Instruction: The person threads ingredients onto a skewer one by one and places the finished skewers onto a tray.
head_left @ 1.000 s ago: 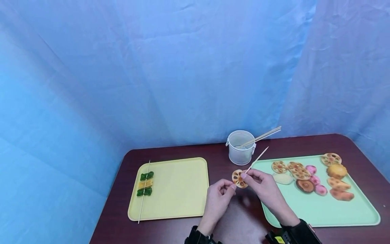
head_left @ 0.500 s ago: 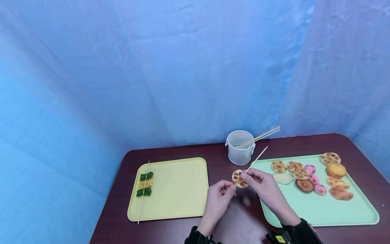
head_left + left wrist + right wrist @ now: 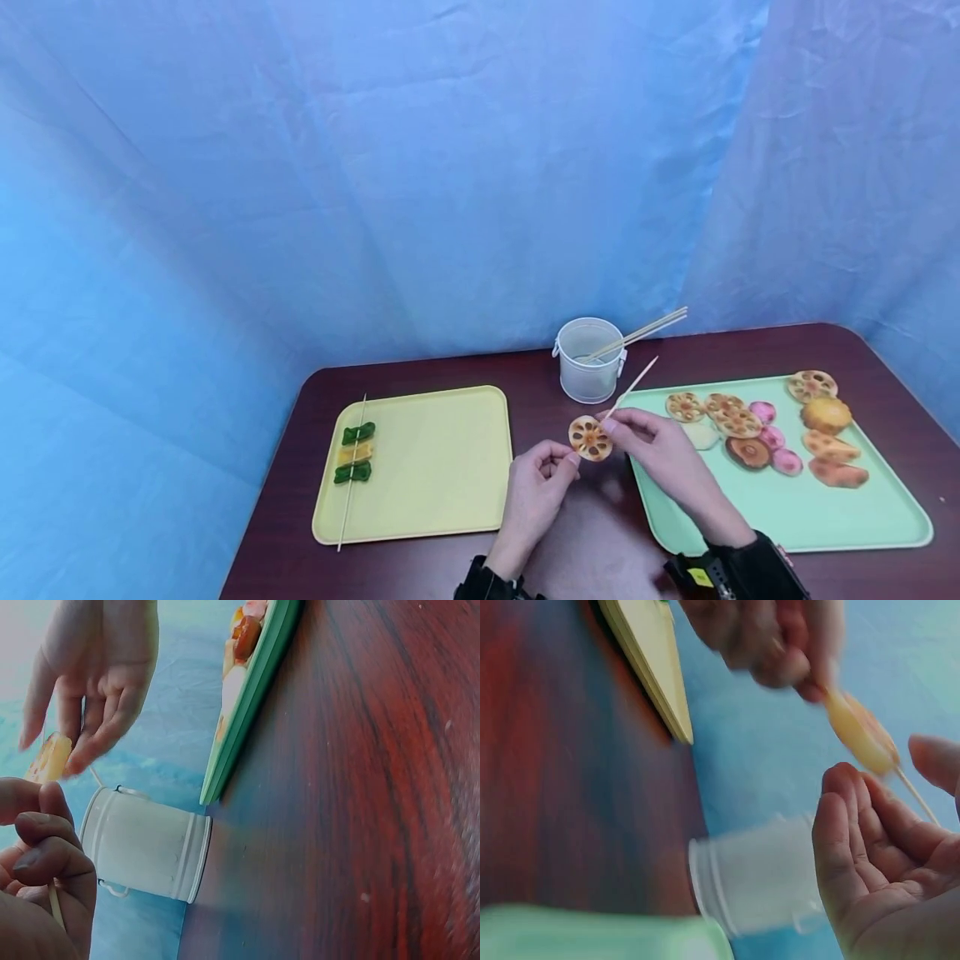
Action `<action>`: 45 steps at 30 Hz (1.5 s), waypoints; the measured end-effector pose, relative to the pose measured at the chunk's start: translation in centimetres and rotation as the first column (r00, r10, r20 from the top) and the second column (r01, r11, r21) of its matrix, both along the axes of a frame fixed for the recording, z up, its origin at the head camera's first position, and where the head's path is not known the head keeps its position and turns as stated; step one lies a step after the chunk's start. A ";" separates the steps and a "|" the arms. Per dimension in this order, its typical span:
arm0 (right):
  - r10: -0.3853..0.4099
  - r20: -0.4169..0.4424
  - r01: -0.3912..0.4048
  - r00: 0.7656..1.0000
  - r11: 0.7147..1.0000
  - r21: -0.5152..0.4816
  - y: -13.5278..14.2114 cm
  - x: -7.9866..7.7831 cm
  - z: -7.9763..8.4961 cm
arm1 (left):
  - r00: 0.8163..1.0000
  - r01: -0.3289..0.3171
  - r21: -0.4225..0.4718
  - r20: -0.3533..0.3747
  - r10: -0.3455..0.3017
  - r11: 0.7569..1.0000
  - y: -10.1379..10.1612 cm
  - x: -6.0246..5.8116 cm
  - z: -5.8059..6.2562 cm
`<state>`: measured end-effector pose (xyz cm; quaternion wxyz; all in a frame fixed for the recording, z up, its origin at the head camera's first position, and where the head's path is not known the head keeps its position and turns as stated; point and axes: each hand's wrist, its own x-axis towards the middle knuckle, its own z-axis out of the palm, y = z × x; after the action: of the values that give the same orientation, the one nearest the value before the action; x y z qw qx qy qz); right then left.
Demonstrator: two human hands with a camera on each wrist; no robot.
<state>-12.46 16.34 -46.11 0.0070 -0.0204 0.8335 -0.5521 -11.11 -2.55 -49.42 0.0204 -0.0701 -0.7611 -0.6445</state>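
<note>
My left hand pinches a bamboo skewer just below a lotus root slice threaded on it. In the left wrist view, a short length of the stick shows under the curled fingers. The slice's browned face is toward the head camera, and the pointed end of the skewer sticks out up and to the right. Beside the slice is my right hand; in the right wrist view its thumb and fingers stand apart, with a gap to the slice.
A white pail with several skewers stands behind the hands. At left, a yellow tray bears a loaded skewer with green and yellow pieces. The green tray at right bears lotus slices, a mushroom cap, pink rounds and other pieces.
My right hand has let go of the lotus root slice and drawn slightly right, so more of the slice shows. The left hand keeps its hold in about the same place.
</note>
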 end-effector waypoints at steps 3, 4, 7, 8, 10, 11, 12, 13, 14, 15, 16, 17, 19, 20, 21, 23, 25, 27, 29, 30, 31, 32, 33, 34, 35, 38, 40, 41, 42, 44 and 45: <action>-0.041 -0.094 0.049 0.995 0.995 0.087 2.2 -0.1 0.3 | 1.000 -0.005 0.012 -0.006 0.005 1.000 -0.1 0.0 0.0; -0.062 -0.129 0.080 0.990 0.987 0.137 3.0 -0.2 0.4 | 1.000 -0.008 0.012 -0.005 0.008 1.000 -0.1 -0.1 0.0; -0.119 -0.212 0.176 0.970 0.944 0.278 5.5 -0.2 0.7 | 1.000 -0.017 0.008 0.009 0.017 1.000 -0.4 -0.2 0.1; -0.129 -0.227 0.199 0.965 0.925 0.323 6.2 -0.3 0.7 | 1.000 -0.019 0.004 0.013 0.019 1.000 -0.5 -0.2 0.1; -0.135 -0.245 0.227 0.960 0.887 0.401 7.5 -0.3 0.8 | 1.000 -0.023 -0.008 0.014 0.023 1.000 -0.7 -0.4 0.2; -0.130 -0.239 0.225 0.962 0.875 0.428 8.0 -0.4 0.8 | 1.000 -0.025 -0.011 0.014 0.025 1.000 -0.8 -0.4 0.2; -0.119 -0.228 0.214 0.966 0.864 0.455 8.4 -0.5 0.8 | 1.000 -0.025 -0.013 0.014 0.026 1.000 -0.9 -0.4 0.2; -0.106 -0.218 0.203 0.970 0.850 0.487 8.7 -0.6 0.7 | 1.000 -0.027 -0.016 0.014 0.027 1.000 -1.0 -0.5 0.2; -0.090 -0.199 0.182 0.976 0.837 0.516 9.0 -0.6 0.7 | 0.999 -0.027 -0.016 0.015 0.028 0.999 -1.2 -0.5 0.2; -0.073 -0.186 0.164 0.980 0.826 0.540 9.2 -0.7 0.6 | 0.999 -0.029 -0.015 0.018 0.029 0.999 -1.3 -0.5 0.2; -0.055 -0.167 0.141 0.984 0.816 0.561 9.3 -0.8 0.5 | 0.999 -0.029 -0.014 0.021 0.029 0.999 -1.4 -0.6 0.3; -0.038 -0.147 0.117 0.988 0.809 0.577 9.4 -0.9 0.4 | 0.999 -0.030 -0.013 0.025 0.031 0.999 -1.5 -0.6 0.3; -0.011 -0.119 0.081 0.993 0.794 0.603 9.4 -1.1 0.0 | 0.999 -0.035 -0.013 0.030 0.035 0.999 -1.6 -0.6 0.2; -0.001 -0.101 0.063 0.995 0.787 0.614 9.4 -1.2 -0.1 | 0.999 -0.038 -0.013 0.034 0.038 0.999 -1.6 -0.6 0.5; 0.005 -0.092 0.054 0.996 0.781 0.622 9.4 -1.2 -0.3 | 0.998 -0.042 -0.014 0.038 0.042 0.999 -1.6 -0.6 0.5; 0.010 -0.059 0.030 0.998 0.773 0.633 9.3 -1.3 -0.6 | 0.998 -0.050 -0.016 0.046 0.050 0.999 -1.6 -0.6 0.4; 0.013 -0.043 0.017 0.999 0.765 0.644 9.2 -1.3 -0.8 | 0.997 -0.057 -0.019 0.054 0.058 0.998 -1.5 -0.5 0.7; 0.015 -0.042 0.016 0.999 0.757 0.654 9.2 -1.3 -1.0 | 0.997 -0.060 -0.018 0.057 0.061 0.998 -1.4 -0.4 1.1; 0.013 -0.043 0.020 0.999 0.747 0.665 9.1 -1.2 -1.1 | 0.997 -0.058 -0.011 0.052 0.058 0.998 -1.4 -0.2 1.9; 0.012 -0.053 0.026 0.999 0.743 0.669 9.1 -1.2 -1.2 | 0.997 -0.055 -0.007 0.049 0.056 0.998 -1.3 -0.1 2.3; 0.014 -0.061 0.031 0.998 0.739 0.673 9.0 -1.2 -1.3 | 0.998 -0.053 0.000 0.045 0.053 0.999 -1.3 0.0 2.6; 0.017 -0.070 0.035 0.997 0.734 0.678 9.0 -1.2 -1.4 | 0.998 -0.050 0.006 0.028 0.050 0.999 -1.4 0.1 2.8; 0.021 -0.082 0.041 0.996 0.729 0.683 8.9 -1.2 -1.5 | 0.998 -0.048 0.008 0.030 0.048 0.999 -1.4 0.1 2.7; 0.027 -0.096 0.046 0.995 0.726 0.686 8.9 -1.2 -1.6 | 0.998 -0.048 0.010 0.035 0.047 0.999 -1.4 0.0 2.5; 0.034 -0.111 0.052 0.993 0.723 0.689 8.9 -1.1 -1.8 | 0.998 -0.047 0.010 0.039 0.047 0.999 -1.4 -0.1 2.2; 0.058 -0.159 0.071 0.985 0.709 0.702 8.8 -1.1 -2.2 | 0.998 -0.050 0.009 0.049 0.050 0.999 -1.4 -0.5 1.0; 0.069 -0.186 0.085 0.980 0.702 0.708 8.8 -1.1 -2.5 | 0.997 -0.051 0.014 0.064 0.050 0.999 -1.5 -0.8 0.3; 0.071 -0.196 0.091 0.978 0.698 0.711 8.8 -1.1 -2.7 | 0.997 -0.048 0.021 0.061 0.046 0.999 -1.5 -0.8 0.1; 0.076 -0.205 0.095 0.976 0.695 0.712 8.8 -1.2 -2.8 | 0.997 -0.045 0.025 0.060 0.044 0.999 -1.5 -0.9 0.0; 0.088 -0.215 0.095 0.973 0.692 0.715 8.8 -1.2 -3.1 | 0.998 -0.040 0.034 0.058 0.038 0.999 -1.6 -0.8 -0.1; 0.092 -0.221 0.098 0.971 0.690 0.717 8.8 -1.2 -3.2 | 0.998 -0.037 0.036 0.061 0.035 0.999 -1.6 -0.8 -0.1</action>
<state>-13.66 25.18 -49.28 -0.0869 -0.0811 0.9778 -0.1724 -11.96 -4.16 -49.55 0.0105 -0.0367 -0.7504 -0.6599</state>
